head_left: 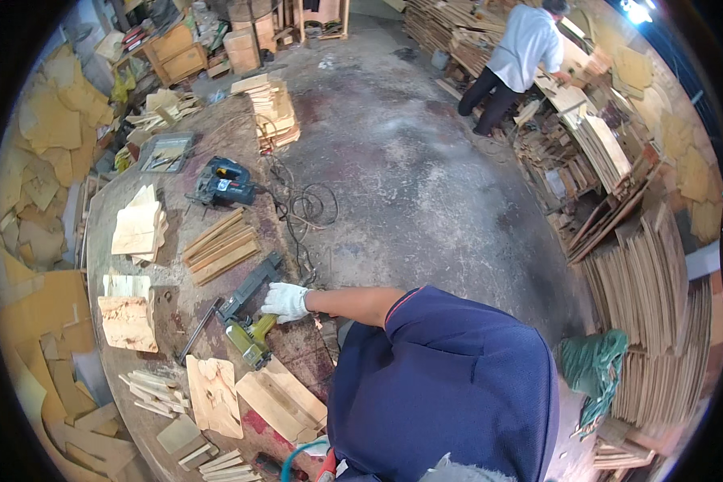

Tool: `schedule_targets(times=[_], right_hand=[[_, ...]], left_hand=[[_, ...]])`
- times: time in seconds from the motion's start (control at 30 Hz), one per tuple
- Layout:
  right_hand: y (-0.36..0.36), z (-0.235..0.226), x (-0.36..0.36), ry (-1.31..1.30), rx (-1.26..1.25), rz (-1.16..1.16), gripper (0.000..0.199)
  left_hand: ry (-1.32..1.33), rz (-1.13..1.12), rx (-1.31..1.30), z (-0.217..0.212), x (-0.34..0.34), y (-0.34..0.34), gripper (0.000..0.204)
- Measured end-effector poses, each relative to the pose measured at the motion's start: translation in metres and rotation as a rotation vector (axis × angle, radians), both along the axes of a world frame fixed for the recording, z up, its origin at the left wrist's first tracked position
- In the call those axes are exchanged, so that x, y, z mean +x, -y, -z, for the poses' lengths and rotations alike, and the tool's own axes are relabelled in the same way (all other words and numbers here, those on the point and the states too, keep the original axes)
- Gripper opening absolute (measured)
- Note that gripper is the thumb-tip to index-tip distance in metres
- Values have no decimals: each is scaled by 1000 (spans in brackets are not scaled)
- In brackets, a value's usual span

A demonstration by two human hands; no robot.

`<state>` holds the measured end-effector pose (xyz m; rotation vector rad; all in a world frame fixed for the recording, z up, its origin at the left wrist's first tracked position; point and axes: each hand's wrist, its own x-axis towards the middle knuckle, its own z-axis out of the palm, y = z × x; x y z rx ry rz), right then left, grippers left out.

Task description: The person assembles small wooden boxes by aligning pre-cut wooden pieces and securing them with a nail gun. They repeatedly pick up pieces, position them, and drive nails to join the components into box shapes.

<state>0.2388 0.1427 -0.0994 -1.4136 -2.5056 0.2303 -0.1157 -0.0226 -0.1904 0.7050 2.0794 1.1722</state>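
The gloved left hand (285, 301) grips the yellow-green nail gun (247, 328) on the workbench (104, 241), fingers wrapped around its handle. Wooden slats (219, 246) lie just beyond it, farther along the bench. Right hand's out of sight.

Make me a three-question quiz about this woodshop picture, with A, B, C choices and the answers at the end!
1. Where does the blue power saw lie?
A. on the workbench
B. on the concrete floor
C. in the metal tray

2. What colour is the glove on the hand by the nail gun?
A. black
B. white
C. red

3. What is the other person at the back doing?
A. sitting on a chair
B. lying on the floor
C. standing bent over stacked wood

Answers: 1 A, the saw sits on the workbench beside the wooden strips. 2 B, the glove is plainly white. 3 C, the person is on their feet, leaning toward the wood piles.
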Motion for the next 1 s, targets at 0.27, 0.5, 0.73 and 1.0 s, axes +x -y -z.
schedule_targets(times=[0.27, 0.5, 0.73, 1.0], right_hand=[[-5, 4, -3, 24, -61, -1, 53], [-6, -1, -7, 85, -164, 32, 53], [-6, 5, -9, 100, -132, 54, 52], [-3, 6, -16, 101, -140, 53, 53]], left_hand=[[53, 104, -30, 1, -1, -4, 45], [88, 139, -31, 0, -6, -1, 44], [117, 163, -35, -3, -11, 3, 44], [142, 186, -48, -4, -19, 5, 43]])
